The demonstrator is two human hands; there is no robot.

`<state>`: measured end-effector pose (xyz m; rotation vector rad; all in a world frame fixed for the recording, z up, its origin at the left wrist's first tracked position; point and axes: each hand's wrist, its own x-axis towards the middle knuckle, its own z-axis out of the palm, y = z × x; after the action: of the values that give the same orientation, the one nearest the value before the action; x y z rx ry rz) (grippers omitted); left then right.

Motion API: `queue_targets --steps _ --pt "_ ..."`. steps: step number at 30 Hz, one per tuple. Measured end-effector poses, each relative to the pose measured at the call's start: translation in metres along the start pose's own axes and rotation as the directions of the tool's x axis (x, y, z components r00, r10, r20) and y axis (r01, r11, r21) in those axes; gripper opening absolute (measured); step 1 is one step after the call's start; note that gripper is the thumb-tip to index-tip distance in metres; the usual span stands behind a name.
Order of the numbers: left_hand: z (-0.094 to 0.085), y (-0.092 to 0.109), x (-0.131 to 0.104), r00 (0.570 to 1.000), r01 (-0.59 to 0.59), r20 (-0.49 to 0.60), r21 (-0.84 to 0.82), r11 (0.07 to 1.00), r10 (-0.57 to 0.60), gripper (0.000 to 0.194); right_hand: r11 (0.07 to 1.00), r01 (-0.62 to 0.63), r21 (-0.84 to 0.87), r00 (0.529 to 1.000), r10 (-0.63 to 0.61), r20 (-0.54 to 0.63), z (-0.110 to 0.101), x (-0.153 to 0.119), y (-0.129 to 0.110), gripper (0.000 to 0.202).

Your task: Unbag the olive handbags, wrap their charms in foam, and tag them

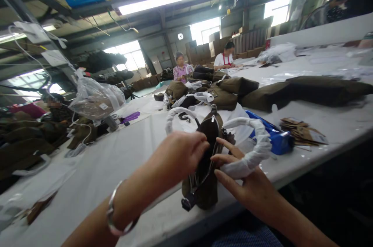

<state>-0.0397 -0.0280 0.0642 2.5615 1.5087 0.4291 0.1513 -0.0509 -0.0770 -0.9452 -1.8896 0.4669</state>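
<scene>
An olive-brown bag [207, 194] stands near the table's front edge, its zipper open and its dark inside showing. White wrapping covers both of its round handles, one on each side. My left hand [186, 150], with a silver bangle on the wrist, is at the bag's opening; its fingers are pressed together, and what they hold, if anything, is hidden. Fingers spread, my right hand [239, 173] rests against the zipper edge on the right side, partly behind the wrapped right handle [259, 146].
Several olive bags [224, 97] lie across the white table [116, 165]. To the right are a blue object [276, 138] and brown tags [303, 132]. A plastic-wrapped parcel [96, 103] is at the left. Two people sit at the far side.
</scene>
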Motion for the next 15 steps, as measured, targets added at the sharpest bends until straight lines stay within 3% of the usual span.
queue_targets --steps 3,6,8,10,12,15 --pt "0.030 0.021 -0.013 0.979 0.079 0.190 -0.011 0.997 -0.076 0.036 0.997 0.063 0.038 0.989 -0.068 0.130 -0.003 -0.001 0.005 0.051" --pt "0.051 0.010 -0.019 0.974 0.104 0.212 -0.121 0.987 -0.077 0.047 0.986 0.166 -0.017 0.976 -0.162 0.143 -0.013 -0.003 0.017 0.060" --pt "0.058 0.000 -0.024 0.961 0.129 0.261 -0.129 0.983 -0.092 0.059 0.953 0.262 -0.153 0.963 -0.248 0.107 -0.020 -0.004 0.027 0.061" --pt "0.060 -0.007 -0.029 0.941 0.112 0.331 -0.100 0.989 -0.073 0.048 0.883 0.342 -0.322 0.938 -0.338 0.070 -0.025 -0.002 0.035 0.057" --pt "0.056 -0.009 -0.034 0.918 0.025 0.397 -0.113 0.993 0.022 0.030 0.815 0.400 -0.420 0.912 -0.399 0.095 -0.027 0.001 0.038 0.051" --pt "0.043 -0.017 -0.035 0.842 -0.085 0.483 -0.321 0.943 0.240 0.016 0.812 0.436 -0.388 0.899 -0.411 0.150 -0.023 0.001 0.035 0.034"
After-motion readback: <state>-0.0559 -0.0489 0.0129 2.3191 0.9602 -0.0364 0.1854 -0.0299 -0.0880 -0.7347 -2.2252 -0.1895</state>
